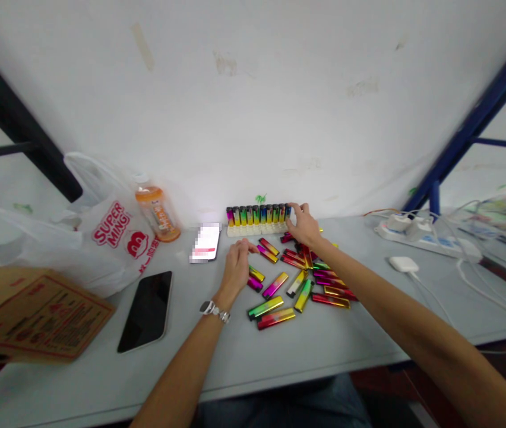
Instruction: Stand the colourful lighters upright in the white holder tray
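Note:
A pale rack [257,229] stands near the wall, with a row of shiny multicoloured lighters [256,215] upright in it, black ends up. My right hand [305,226] is at the rack's right end, its thumb and fingers closed around the last upright lighter [288,212]. In front of the rack, my left hand [236,266] is held low with its fingers curled together; whether anything is in them is hidden. Close to it lies a green and yellow lighter [265,308]. More lighters [275,285] lie loose across the table, some partly under my right forearm.
A phone with a lit screen [205,242], a dark tablet [146,310], an orange bottle [158,213], a plastic bag [101,249] and a cardboard box [39,315] sit left. On the right are a power strip [431,241], a white charger [403,264] and loose cables.

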The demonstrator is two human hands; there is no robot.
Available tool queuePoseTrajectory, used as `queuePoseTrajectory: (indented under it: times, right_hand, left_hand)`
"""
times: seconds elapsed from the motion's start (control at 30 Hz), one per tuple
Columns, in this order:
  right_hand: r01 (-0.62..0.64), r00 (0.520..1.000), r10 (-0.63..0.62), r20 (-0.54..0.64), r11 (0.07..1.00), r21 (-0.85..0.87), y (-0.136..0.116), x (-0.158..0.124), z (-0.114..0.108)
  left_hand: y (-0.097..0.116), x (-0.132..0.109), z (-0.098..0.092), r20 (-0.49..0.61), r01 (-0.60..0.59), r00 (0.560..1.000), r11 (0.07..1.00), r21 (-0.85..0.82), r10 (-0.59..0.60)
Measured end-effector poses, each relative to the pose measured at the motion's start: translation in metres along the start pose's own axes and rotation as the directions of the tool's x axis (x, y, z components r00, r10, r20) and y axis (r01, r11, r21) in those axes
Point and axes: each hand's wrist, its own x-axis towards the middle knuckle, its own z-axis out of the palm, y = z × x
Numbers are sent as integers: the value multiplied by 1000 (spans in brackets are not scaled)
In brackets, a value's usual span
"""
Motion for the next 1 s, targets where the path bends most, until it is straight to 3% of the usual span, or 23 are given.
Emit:
queuePoseTrajectory:
  times: [0.1,0.2,0.3,0.5,0.6,0.7,0.77,0.83,0.9,1.0]
  right_hand:
    - [116,990,-116,78,993,4,-21,-20,-6]
    - [278,939,-277,205,960,26,-44,-37,-11]
    - [347,893,-332,303,938,4,-64,-45,-11]
    - [291,888,-234,395,952,-91,-81,-41,0]
    - [224,907,-181,379,972,-72,-81,-39,4]
    - [157,948,-172,266,984,79,-79,-41,4]
    - [96,970,-156,187,950,297,-80,-45,3]
    - [3,979,-125,164,804,594,-84,-52,1]
    - [-130,975,-85,207,538,833,-91,-61,-1]
    - [-295,950,-52,309,184,938,-101,-75,-1]
  left_hand:
    - [-3,2,-1,-40,17,999,1000,10,-17]
    - [-9,5,-1,-72,32,997,999,3,-32]
    - [-15,7,-2,-97,49,994,999,-20,-50]
    - [-17,10,-7,-126,67,989,997,-33,-71]
    - [-16,10,-9,-138,65,988,997,-39,-70]
    - [-16,11,-10,-154,67,985,996,-66,-77]
    - [-16,11,-11,-154,72,984,993,-92,-86]
    - [-16,10,-11,-150,70,985,991,-114,-87]
    - [-15,9,-10,-144,62,986,990,-124,-80]
    - [-11,6,-9,-113,56,991,992,-112,-69]
